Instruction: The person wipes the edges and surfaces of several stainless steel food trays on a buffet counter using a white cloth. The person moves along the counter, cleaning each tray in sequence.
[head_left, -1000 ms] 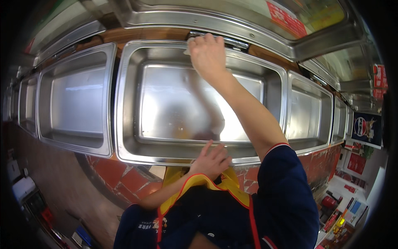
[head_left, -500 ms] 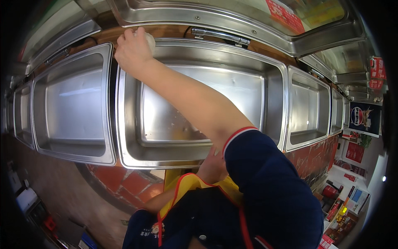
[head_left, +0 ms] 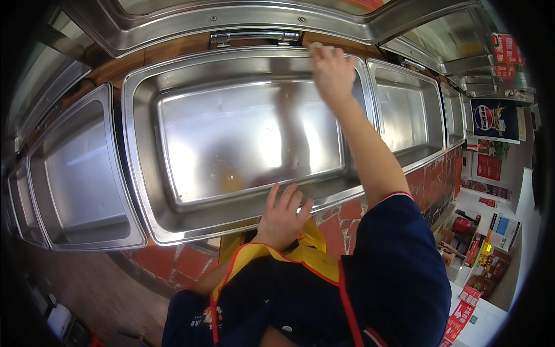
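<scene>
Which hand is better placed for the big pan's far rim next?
Probably the right hand: it's at the pan's far rim, holding a pale item; the left hand is by the near rim.

1. Pretty sure this is a food-service spot, like a canteen or buffet counter, not somebody's home kitchen.
2. Biggest giveaway: that big steel pan point(head_left: 231, 121), with more rectangular ones lined up either side, like the left pan point(head_left: 81, 173) and right pan point(head_left: 403, 115).
3. Metal-framed glass point(head_left: 442, 43) runs along the far side, serving-line style, with a wooden strip point(head_left: 130, 61) under it.
4. Yellow apron point(head_left: 318, 246) with red trim over a navy top point(head_left: 399, 266) = kinda uniform-ish.
5. Off right there's a dark blue poster point(head_left: 496, 120) plus red signs point(head_left: 509, 49), very shop-like.
6. Reddish tiles point(head_left: 153, 260) show below the pans. Stuff at lower right is too small to make out.
</scene>
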The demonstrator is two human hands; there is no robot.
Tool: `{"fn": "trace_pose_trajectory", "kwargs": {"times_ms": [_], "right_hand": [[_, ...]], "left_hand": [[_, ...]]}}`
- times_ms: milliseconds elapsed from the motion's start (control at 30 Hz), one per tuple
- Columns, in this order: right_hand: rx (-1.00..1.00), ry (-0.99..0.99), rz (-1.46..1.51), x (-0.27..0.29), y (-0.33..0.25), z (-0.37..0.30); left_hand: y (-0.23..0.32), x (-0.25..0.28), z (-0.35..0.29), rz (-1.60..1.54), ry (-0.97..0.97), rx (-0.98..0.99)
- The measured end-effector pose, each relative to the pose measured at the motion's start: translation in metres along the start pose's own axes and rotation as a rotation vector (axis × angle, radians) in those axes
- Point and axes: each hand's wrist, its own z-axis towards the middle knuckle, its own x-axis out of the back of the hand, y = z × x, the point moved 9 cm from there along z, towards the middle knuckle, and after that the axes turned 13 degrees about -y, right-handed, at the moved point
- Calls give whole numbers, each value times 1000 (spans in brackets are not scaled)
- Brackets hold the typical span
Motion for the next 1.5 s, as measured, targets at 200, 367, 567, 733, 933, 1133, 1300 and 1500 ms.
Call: {"fn": "trace_pose_trajectory", "kwargs": {"times_ms": [200, 367, 567, 733, 933, 1133, 1300, 1500], "right_hand": [[-9, 18, 100, 17, -36, 8], [212, 132, 353, 75, -178, 32], [403, 28, 459, 129, -307, 70], [552, -20, 375, 139, -350, 77], [464, 197, 547, 131, -301, 64], [229, 67, 328, 60, -141, 27], [62, 16, 75, 6, 21, -13], [51, -227, -8, -35, 109, -20]], "left_hand": [[-1, -4, 0, 4, 19, -1], [1, -16, -5, 7, -44, -11], [-36, -95, -43, -519, 36, 140], [-28, -63, -31, -418, -60, 94], [-13, -21, -13, 31, -176, 76], [0, 4, -2, 15, -42, 12], [2, 3, 1, 23, -32, 21], [0, 1, 0, 42, -59, 45]]}}
